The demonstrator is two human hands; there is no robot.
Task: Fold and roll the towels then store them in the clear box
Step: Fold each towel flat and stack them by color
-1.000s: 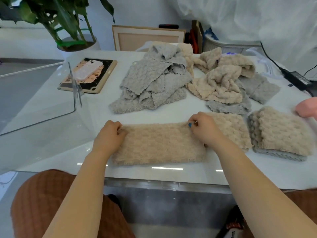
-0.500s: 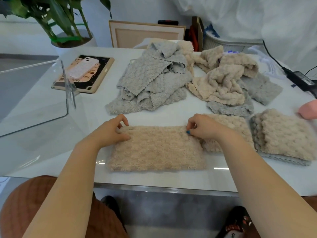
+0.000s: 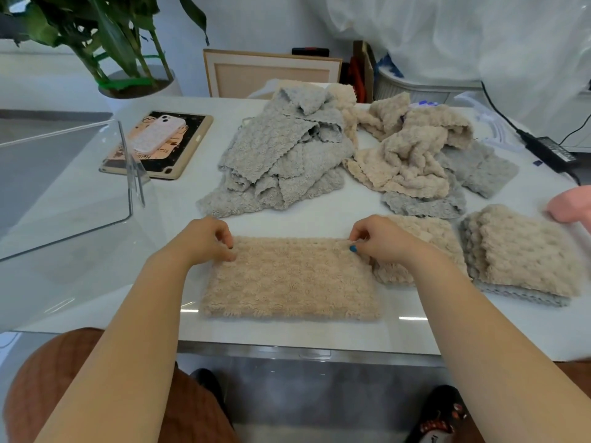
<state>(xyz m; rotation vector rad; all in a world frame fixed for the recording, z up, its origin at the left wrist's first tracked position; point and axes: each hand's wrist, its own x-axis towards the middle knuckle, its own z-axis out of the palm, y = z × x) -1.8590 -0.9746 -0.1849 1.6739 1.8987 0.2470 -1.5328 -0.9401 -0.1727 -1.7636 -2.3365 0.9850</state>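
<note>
Towel (image 3: 289, 279) corners are where your grip sits: your left fingers (image 3: 225, 235) are curled in a pinch on the far left corner, and your right fingers (image 3: 358, 238) pinch the far right corner. The towel itself lies flat as a long beige strip on the bench (image 3: 287, 334), directly in front of you.

Watch the pinch depth. The pile is thick and the strip looks layered, so a shallow pinch may catch only the top layer, and the fold would come out skewed or fall open.

Right of the towel, a folded towel (image 3: 428, 238) touches its end, partly under your right wrist; lifting that corner carelessly could drag it out of shape. Further right, the stack (image 3: 524, 251) is safer.

The towel's near edge sits close to the bench front; pulling towards yourself could slide it off.

Beyond the towel, the grey heap (image 3: 281, 161) is near enough to snag.

Left of the towel stands the box (image 3: 64, 187); a loose roll could unwind on the carry across.
</note>
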